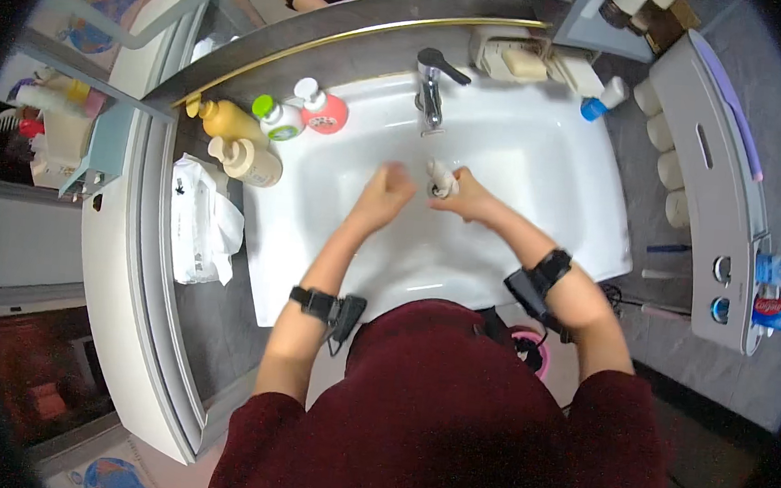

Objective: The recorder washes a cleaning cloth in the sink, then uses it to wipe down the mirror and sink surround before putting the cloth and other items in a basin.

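Observation:
Over the basin of a white washbasin (572,210), my right hand (462,196) is closed around a small whitish bunched item (442,179), probably cloth, with a dark spot at its lower end. My left hand (389,192) is beside it, a short gap away, blurred and with the fingers curled; whether it holds anything cannot be told. Above both hands is the chrome faucet (431,99) with its dark lever turned to the right.
Several pump bottles, among them a pink one (327,114) and a yellow one (229,121), line the left rim. A wipes packet (199,222) lies left of the basin. Soap (523,64) rests at the back right. A grey wall rack (717,201) is at the right.

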Demonstrator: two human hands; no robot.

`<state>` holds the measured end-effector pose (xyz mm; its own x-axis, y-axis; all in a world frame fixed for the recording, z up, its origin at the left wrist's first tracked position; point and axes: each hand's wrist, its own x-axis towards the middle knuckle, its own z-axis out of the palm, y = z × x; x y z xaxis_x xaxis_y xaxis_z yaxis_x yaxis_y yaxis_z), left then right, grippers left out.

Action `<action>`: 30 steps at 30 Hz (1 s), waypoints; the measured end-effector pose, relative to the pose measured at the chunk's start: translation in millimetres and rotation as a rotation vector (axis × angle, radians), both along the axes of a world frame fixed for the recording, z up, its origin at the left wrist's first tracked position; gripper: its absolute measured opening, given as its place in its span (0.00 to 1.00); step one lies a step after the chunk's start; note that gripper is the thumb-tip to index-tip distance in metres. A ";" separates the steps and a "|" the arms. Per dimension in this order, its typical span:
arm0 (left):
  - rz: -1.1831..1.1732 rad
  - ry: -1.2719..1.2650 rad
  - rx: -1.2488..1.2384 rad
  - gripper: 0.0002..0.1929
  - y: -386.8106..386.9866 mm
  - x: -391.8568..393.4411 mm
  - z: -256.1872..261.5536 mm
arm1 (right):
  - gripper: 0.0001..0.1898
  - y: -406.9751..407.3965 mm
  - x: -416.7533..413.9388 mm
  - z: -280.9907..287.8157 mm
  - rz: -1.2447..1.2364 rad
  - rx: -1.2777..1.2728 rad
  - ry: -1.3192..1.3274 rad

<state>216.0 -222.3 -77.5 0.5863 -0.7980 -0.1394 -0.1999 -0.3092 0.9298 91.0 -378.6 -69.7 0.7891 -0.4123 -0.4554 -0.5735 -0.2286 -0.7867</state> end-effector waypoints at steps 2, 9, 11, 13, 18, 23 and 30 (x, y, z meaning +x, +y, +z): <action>-0.016 0.121 -0.052 0.21 -4.0 -29.2 9.1 | 0.27 9.0 -7.3 -55.7 0.010 -0.232 -0.313; 0.146 0.198 -0.211 0.10 19.6 -26.6 22.5 | 0.19 48.8 -9.3 56.6 0.141 -0.035 -0.280; 0.044 0.082 -0.141 0.08 35.0 -22.4 29.8 | 0.19 40.9 -14.1 46.2 0.113 0.080 -0.321; -0.002 -0.001 -0.112 0.07 47.0 -20.2 41.8 | 0.20 27.5 -20.3 23.6 0.062 0.123 -0.398; -0.012 0.010 -0.025 0.07 63.4 -17.8 66.0 | 0.24 31.7 -24.6 50.7 -0.289 0.787 -0.475; -0.090 0.097 0.007 0.07 51.4 -14.4 76.2 | 0.25 28.0 -27.0 54.9 -0.299 0.714 -0.531; 0.152 0.686 -0.340 0.10 13.4 -45.3 87.3 | 0.22 52.6 -7.1 62.0 -0.364 -0.078 -0.774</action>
